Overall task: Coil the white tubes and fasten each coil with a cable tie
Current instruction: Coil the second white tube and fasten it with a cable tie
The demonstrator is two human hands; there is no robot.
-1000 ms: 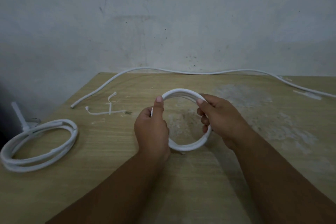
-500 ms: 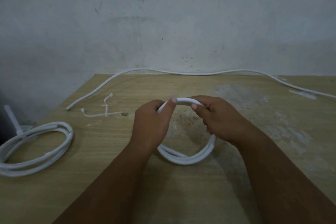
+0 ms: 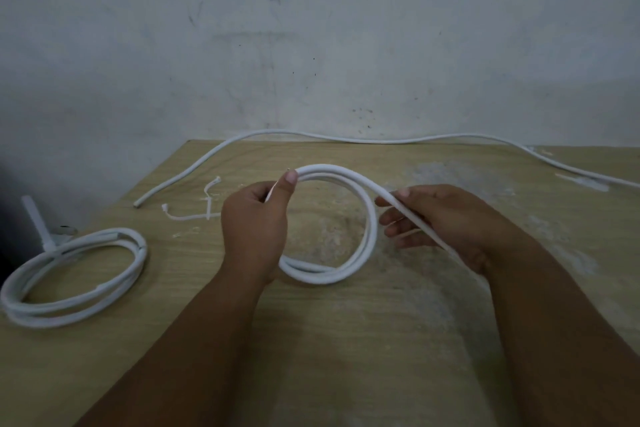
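A light tan wooden table (image 3: 346,340) fills the lower half of the frame, its grain running mostly left to right. Pale, chalky worn patches (image 3: 450,177) spread across its upper right part and trail down toward the centre. Its far edge meets a wall (image 3: 311,28) that takes up the whole upper half. The wall is dull grey-white, unevenly stained, with darker smudges and short scratch marks near the top and a cluster of small dark specks (image 3: 363,113) low in the middle. At the far left, beyond the table's slanting edge, lies a dark shadowed area (image 3: 14,218) with no detail visible.
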